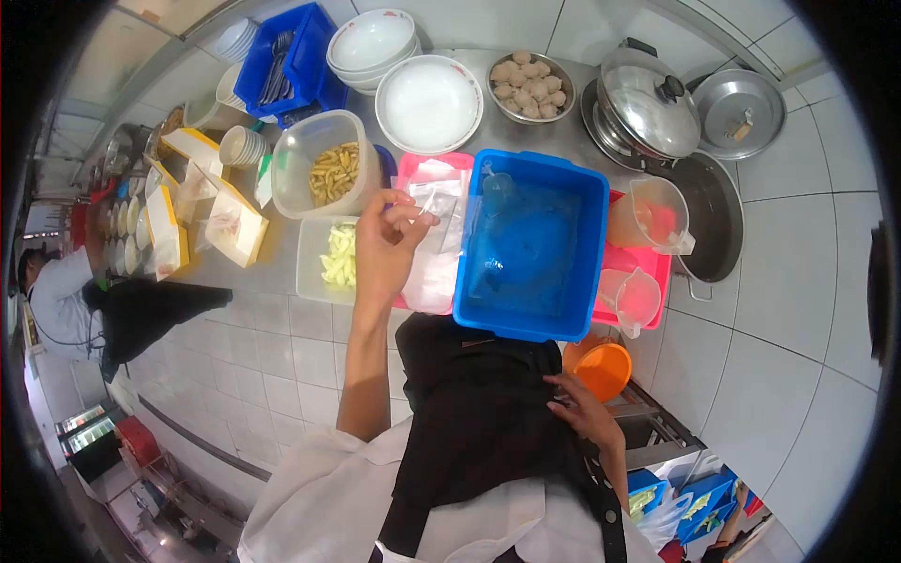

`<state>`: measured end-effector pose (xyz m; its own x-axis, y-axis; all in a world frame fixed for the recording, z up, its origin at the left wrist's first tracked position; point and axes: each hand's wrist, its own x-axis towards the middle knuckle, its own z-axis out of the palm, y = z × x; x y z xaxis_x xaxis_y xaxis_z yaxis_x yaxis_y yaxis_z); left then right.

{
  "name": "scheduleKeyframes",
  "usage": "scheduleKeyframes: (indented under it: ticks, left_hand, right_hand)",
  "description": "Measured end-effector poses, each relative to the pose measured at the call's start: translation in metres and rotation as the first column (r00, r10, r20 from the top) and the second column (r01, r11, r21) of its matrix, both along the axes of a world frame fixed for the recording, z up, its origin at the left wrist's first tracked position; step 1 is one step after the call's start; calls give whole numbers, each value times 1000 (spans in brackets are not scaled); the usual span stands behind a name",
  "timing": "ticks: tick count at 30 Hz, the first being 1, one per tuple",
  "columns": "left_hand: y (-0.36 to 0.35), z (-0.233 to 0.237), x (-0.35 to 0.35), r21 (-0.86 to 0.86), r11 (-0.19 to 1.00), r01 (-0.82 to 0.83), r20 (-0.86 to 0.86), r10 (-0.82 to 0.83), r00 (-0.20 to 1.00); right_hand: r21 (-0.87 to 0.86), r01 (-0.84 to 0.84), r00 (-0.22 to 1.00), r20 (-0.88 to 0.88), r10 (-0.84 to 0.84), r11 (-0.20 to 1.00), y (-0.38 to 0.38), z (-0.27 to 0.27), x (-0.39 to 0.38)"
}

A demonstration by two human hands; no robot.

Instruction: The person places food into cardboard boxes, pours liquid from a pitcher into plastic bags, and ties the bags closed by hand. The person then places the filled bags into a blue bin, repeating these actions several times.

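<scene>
My left hand (387, 244) is raised over a pink tray (409, 169) of thin clear plastic bags (434, 267). Its thumb and fingers are pinched together at the bags; whether a bag edge is between them is hard to make out. Low at my right side, my right hand (587, 411) hangs beside the black apron (469, 422), its fingers apart and holding nothing visible. Right of the bags stands a blue basin (601, 239) with liquid in it and a clear ladle-like cup (497, 190) at its far left corner.
Left are tubs of green pickled pieces (336, 174) and pale cut vegetables (339, 255). White bowls (429, 101), a bowl of meatballs (527, 86) and a lidded pot (649, 103) stand behind. Measuring jugs (648, 216) are at right. Another person (66, 300) works far left.
</scene>
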<state>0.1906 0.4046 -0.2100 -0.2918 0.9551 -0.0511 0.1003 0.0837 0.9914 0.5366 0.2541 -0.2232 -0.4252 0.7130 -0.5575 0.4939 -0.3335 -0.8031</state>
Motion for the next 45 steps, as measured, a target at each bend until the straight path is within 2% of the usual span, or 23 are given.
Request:
scheduleKeyframes:
  ticks: [1,3,5,7,8,10,12,13,14,15,17,19,21,22,26,29,31,36,38,39,40,41,45]
  left_hand:
    - [-2,6,0,53,999,-10,236,-3,972]
    - [-8,19,1,21,1000,17,274,-22,961]
    - [-10,27,4,9,992,125,389,-119,913]
    - [-13,30,18,16,986,167,425,-158,891]
    - [-16,31,25,12,980,199,461,-182,868]
    - [-24,28,30,52,970,238,440,-236,867]
    - [-37,23,35,95,976,194,367,-216,905]
    - [-44,16,34,137,980,141,334,-180,925]
    - [-53,9,27,123,963,240,111,-253,961]
    - [-60,18,25,-97,943,318,162,-300,940]
    - [-70,-12,30,30,916,399,281,-391,877]
    - [-79,-14,34,-81,928,363,283,-328,901]
    - [-85,-27,41,-42,985,165,303,-144,942]
    - [-92,17,44,-21,999,49,498,-32,867]
    - [-103,-7,43,166,984,-57,761,-91,642]
    - [-110,-32,37,149,985,-83,708,-47,705]
    - [-116,-37,33,138,983,-120,757,-26,653]
    - [-131,-14,30,-6,976,-219,769,145,623]
    - [-137,8,30,-143,981,-134,853,191,486]
    - [-137,4,32,-139,980,-140,851,191,489]
    - [-135,-6,39,-63,989,-136,595,147,790]
    - [-133,-17,45,0,995,-104,239,101,966]
    - [-139,-52,31,121,993,-14,467,-44,883]
  right_hand:
    - [8,-2,1000,-5,2,1000,7,-1,3]
    - [110,-209,966,175,188,972,32,5,3]
    - [290,146,984,-140,-109,946,67,20,-42]
    - [-24,485,683,-614,-395,874,103,41,-100]
    - [-15,476,683,-624,-380,879,117,36,-108]
    - [-313,301,482,-765,-427,901,139,18,-131]
    - [-93,276,751,-600,-275,957,148,1,-125]
    - [-30,312,794,-540,-279,949,147,-6,-121]
    - [110,322,860,-448,-242,940,146,-1,-118]
    - [129,319,852,-472,-225,939,145,4,-116]
    - [166,309,813,-557,-169,937,144,10,-117]
    - [161,275,800,-585,-133,948,144,3,-113]
    - [79,295,699,-698,-159,952,143,4,-118]
    - [104,267,690,-715,-115,958,144,5,-119]
    - [214,307,767,-632,-108,927,146,16,-122]
    - [177,282,760,-641,-106,943,151,11,-122]
    - [-14,136,796,-594,-118,991,162,-7,-112]
    - [161,169,888,-452,-80,972,155,-8,-117]
    - [354,31,926,-362,107,935,159,-28,-115]
    - [357,27,924,-366,113,934,160,-34,-115]
    - [331,29,932,-351,95,943,161,-36,-117]
    - [303,31,938,-337,77,952,160,-36,-120]
    - [239,155,831,-556,4,959,155,-2,-115]
